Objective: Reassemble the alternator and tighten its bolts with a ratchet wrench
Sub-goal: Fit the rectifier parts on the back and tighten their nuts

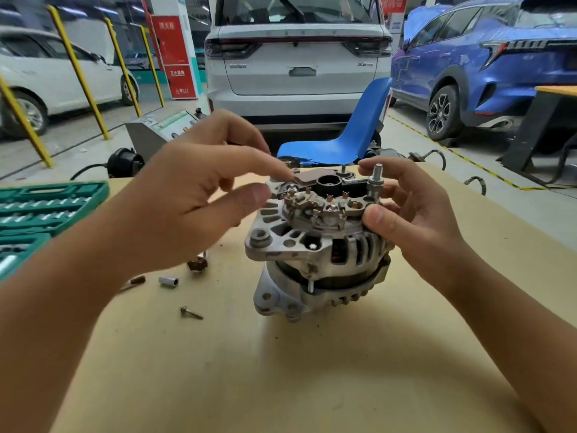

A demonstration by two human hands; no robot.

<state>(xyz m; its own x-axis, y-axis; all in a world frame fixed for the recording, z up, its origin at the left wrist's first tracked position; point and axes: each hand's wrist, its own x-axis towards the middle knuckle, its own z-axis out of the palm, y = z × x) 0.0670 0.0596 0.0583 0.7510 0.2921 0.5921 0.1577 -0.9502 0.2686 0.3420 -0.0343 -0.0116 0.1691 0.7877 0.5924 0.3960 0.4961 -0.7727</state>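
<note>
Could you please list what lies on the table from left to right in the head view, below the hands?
Green socket set case → small silver socket → loose bolt → alternator.

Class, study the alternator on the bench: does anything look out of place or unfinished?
Yes. Loose fasteners lie on the tan tabletop left of the grey metal alternator: a washer-head screw, a small silver socket and a rusty brown nut. The alternator's top parts sit uncovered.

Your left hand (199, 195) is motion-blurred and hides part of the alternator (315, 245). The green socket case (43, 210) is cut off at the left edge.
</note>
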